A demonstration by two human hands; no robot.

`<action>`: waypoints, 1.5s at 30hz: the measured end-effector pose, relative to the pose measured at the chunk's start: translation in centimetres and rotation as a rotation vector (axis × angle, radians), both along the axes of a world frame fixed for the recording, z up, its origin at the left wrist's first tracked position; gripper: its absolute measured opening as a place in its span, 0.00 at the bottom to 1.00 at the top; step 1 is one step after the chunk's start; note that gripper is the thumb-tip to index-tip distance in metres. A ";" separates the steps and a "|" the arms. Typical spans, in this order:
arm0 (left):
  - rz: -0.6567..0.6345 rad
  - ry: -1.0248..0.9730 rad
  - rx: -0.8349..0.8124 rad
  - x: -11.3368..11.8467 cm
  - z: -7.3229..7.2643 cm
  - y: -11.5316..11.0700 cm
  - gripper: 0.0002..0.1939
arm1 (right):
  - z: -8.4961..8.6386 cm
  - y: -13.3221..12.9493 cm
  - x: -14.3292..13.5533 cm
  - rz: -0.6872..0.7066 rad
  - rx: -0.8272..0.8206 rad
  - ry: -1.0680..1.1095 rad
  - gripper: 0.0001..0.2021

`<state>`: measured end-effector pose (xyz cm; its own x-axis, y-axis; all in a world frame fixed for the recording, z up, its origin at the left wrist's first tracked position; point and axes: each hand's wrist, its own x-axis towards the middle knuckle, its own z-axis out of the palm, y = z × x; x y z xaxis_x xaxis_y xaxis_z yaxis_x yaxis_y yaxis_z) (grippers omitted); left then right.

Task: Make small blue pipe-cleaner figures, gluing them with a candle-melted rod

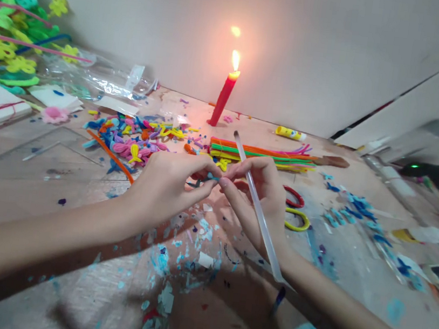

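Your left hand [170, 182] and right hand [272, 199] meet fingertip to fingertip. Each thumb and index finger is drawn narrow, pinching one small blue pipe-cleaner piece [213, 177] between the two hands. The piece is fuzzy and slim; its long axis runs roughly left to right, and your fingertips cover part of it.

One translucent glue stick [260, 214], a smooth, straight rod, lies across your right hand. Its dark tip points away from you and slightly left; the other end slopes down toward your right wrist. You cannot tell exactly which fingers retain it.

Beyond your fingertips stands one red wax candle [223, 100], tilted, with one lit flame [235, 60]. Just beyond your right fingers lies one bundle of straight chenille stems [275, 156], orange, green and yellow, with one yellow tube [287, 132] farther out. Two scissor handle loops, one red [300, 197] and one yellow [308, 220], show beside your right fingers.

Beyond your left fingers is one heap of short, bent chenille pieces [135, 152], too many to count. One orange stem [112, 156] angles toward your left wrist.
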<state>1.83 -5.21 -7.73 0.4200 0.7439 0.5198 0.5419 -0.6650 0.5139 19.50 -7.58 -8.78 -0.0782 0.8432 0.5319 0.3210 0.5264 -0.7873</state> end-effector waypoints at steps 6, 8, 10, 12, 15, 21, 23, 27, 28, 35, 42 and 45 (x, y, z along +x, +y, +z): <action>-0.037 -0.128 -0.231 -0.1 0.9 0.4 0.05 | 0.1 0.9 0.5 0.061 0.025 -0.032 0.09; -0.060 -0.172 -0.335 -0.1 1.1 0.7 0.04 | 0.2 1.3 0.9 0.086 0.043 -0.093 0.08; -0.093 -0.223 -0.448 0.0 1.1 0.9 0.04 | 0.3 1.7 1.3 0.101 0.049 -0.148 0.09; -0.131 -0.269 -0.551 0.0 0.9 1.2 0.04 | 0.3 2.1 1.6 0.138 0.047 -0.163 0.10; -0.156 -0.264 -0.558 -0.1 0.9 1.5 0.04 | 0.5 2.4 1.8 0.208 0.028 -0.140 0.10; -0.107 -0.080 -0.295 -0.7 2.7 1.9 0.04 | 2.1 2.7 1.5 0.257 0.014 -0.122 0.11; -0.127 -0.040 -0.218 -0.9 3.8 2.1 0.05 | 3.1 2.8 1.3 0.259 0.039 -0.116 0.11; -0.199 -0.016 -0.196 -1.3 5.8 2.7 0.05 | 5.2 3.0 1.0 0.263 0.076 -0.113 0.13; -0.212 -0.016 -0.206 -1.3 6.2 2.9 0.04 | 5.6 3.1 1.0 0.267 0.077 -0.106 0.14; -0.251 -0.033 -0.350 -1.0 7.3 3.7 0.05 | 6.4 3.9 1.3 0.336 -0.012 -0.047 0.17; -0.183 0.082 -0.271 -0.7 8.8 3.7 0.03 | 6.7 5.2 1.9 0.405 -0.054 -0.063 0.17; -0.151 0.074 -0.287 -0.7 9.7 3.9 0.04 | 7.3 5.6 1.7 0.414 -0.098 -0.021 0.17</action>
<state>1.13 -1.34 2.00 0.5657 0.7819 0.2622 0.4910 -0.5747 0.6547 21.22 -1.96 -1.43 -0.4309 0.7849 0.4452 0.1151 0.5371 -0.8356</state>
